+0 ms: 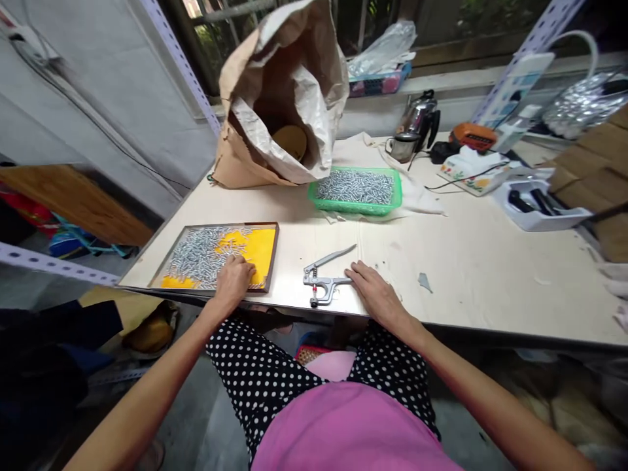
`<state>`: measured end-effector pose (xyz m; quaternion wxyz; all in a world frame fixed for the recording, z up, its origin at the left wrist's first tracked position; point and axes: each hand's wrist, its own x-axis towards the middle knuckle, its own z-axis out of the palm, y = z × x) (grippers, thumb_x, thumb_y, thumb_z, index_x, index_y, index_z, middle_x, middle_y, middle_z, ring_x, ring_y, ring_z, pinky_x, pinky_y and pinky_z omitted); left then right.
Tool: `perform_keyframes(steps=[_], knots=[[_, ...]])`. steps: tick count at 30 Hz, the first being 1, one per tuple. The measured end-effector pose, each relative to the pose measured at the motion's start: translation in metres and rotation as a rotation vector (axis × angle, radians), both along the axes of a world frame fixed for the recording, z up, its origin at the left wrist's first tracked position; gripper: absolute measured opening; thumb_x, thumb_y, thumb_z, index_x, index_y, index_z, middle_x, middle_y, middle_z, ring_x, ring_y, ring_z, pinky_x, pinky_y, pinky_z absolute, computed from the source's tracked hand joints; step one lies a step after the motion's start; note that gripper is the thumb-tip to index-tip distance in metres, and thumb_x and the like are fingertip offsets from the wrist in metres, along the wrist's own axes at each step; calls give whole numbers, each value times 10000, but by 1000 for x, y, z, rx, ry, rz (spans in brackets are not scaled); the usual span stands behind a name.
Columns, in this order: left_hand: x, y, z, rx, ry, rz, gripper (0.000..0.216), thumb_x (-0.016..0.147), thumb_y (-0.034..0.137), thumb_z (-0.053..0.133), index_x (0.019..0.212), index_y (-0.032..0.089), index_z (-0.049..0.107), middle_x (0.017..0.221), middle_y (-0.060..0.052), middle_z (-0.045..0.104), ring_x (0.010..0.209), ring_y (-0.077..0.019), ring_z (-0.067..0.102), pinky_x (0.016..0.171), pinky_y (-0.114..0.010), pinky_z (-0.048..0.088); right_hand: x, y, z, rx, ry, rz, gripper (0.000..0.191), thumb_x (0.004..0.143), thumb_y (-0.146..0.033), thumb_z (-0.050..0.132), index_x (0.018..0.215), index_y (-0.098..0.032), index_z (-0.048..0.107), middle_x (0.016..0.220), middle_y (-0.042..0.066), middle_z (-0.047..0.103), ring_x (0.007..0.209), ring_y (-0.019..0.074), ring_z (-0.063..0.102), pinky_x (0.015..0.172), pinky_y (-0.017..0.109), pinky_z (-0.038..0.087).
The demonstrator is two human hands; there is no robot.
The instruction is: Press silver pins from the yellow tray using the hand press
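Note:
My left hand (235,278) is over the right part of a shallow tray (275,245) with a yellow bottom. Its fingers are curled together at the small pieces, and what they pinch, if anything, is hidden. Many small silvery metal pieces (199,255), like short screws or pins, fill the tray's left side. My right hand (375,289) lies on the table with its fingers closed about the end of the lower handle of grey snap pliers (326,282). The pliers lie flat, jaws toward the left, upper handle spread away, with a spring and a red tip.
Behind the tray stands a large open paper sack (240,154). A green basket (356,208) holds more silvery pieces. Farther right are a metal kettle (419,118), a cup (401,148), a tissue box (473,171) and a white container (540,219). A grey scrap (424,282) lies on the table (481,281).

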<state>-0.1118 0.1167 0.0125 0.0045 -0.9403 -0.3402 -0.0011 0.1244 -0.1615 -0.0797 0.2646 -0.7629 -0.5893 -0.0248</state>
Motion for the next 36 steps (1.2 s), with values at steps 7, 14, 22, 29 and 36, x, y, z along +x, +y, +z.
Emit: perform_keyframes(steps=[7, 14, 22, 29, 36], knots=[[7, 4, 3, 47, -10, -51, 292, 915, 265, 436, 823, 194, 703, 953, -131, 686, 998, -306, 554, 830, -379, 466, -9, 3, 24, -4, -64, 36, 366, 1022, -188, 413, 1329, -181, 613, 1382, 192, 550, 1302, 306, 480, 1029, 492, 456], [20, -37, 25, -181, -402, 0, 265, 919, 371, 448, 932, 215, 663, 976, -77, 718, 918, -233, 653, 860, -348, 505, -26, 56, 69, -254, -318, 578, 216, 1021, -224, 484, 1036, -176, 694, 992, 91, 624, 872, 199, 514, 740, 336, 401], [20, -94, 35, -593, -677, 124, 263, 856, 456, 556, 874, 218, 666, 719, 3, 690, 639, -176, 662, 655, -284, 521, -22, 85, 69, -228, -348, 749, 120, 981, -193, 543, 955, -150, 652, 918, 44, 605, 793, 168, 489, 666, 299, 357], [29, -127, -14, -813, -819, 220, 328, 877, 509, 565, 919, 198, 659, 767, -20, 723, 667, -192, 693, 677, -311, 571, -17, 90, 54, -157, -248, 667, 165, 1020, -227, 492, 1002, -173, 647, 960, 45, 600, 828, 167, 489, 670, 286, 320], [25, -139, -40, -437, -724, -144, 218, 984, 304, 472, 977, 220, 673, 1169, -84, 735, 1155, -240, 665, 1023, -433, 540, 1, 106, 70, -392, -123, 286, 234, 1019, -194, 446, 1019, -149, 675, 1030, 87, 619, 827, 176, 524, 651, 285, 333]])
